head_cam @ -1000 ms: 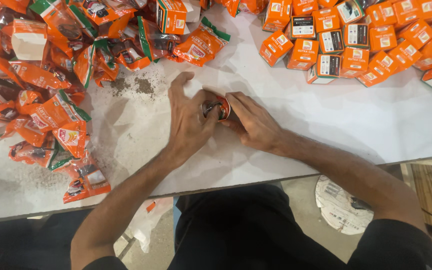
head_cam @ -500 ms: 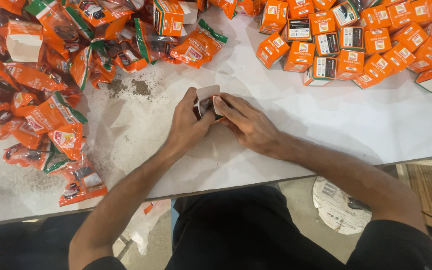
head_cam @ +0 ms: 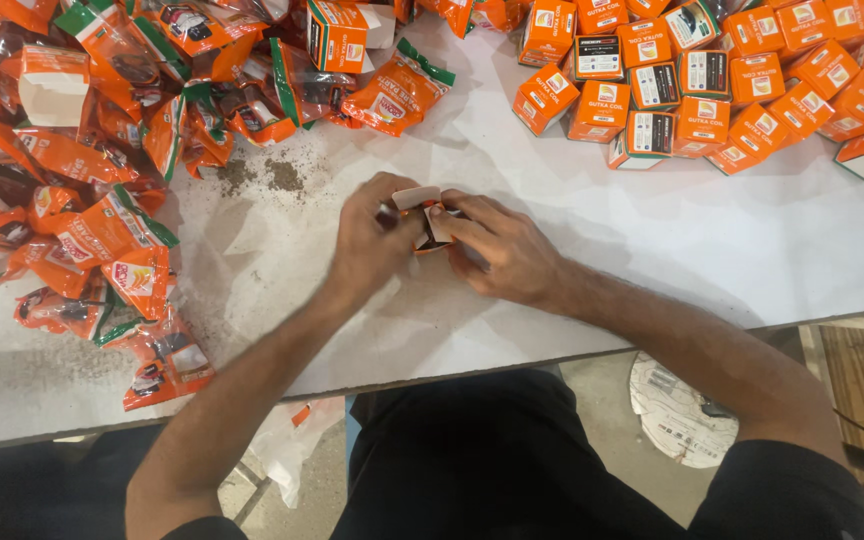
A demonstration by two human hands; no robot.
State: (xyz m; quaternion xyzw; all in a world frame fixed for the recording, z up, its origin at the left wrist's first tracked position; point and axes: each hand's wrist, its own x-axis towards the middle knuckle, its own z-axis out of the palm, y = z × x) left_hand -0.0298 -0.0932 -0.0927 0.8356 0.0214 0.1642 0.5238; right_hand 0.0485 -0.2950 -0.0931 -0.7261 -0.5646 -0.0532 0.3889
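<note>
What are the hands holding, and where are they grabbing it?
Both hands, left hand and right hand, hold one small orange box between the fingertips, pinching its open white flaps at the top.

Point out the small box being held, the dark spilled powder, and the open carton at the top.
small box (head_cam: 430,222), head view, pale flap.
dark powder (head_cam: 277,176), head view, middle of patch.
open carton (head_cam: 337,35), head view, orange front face.
</note>
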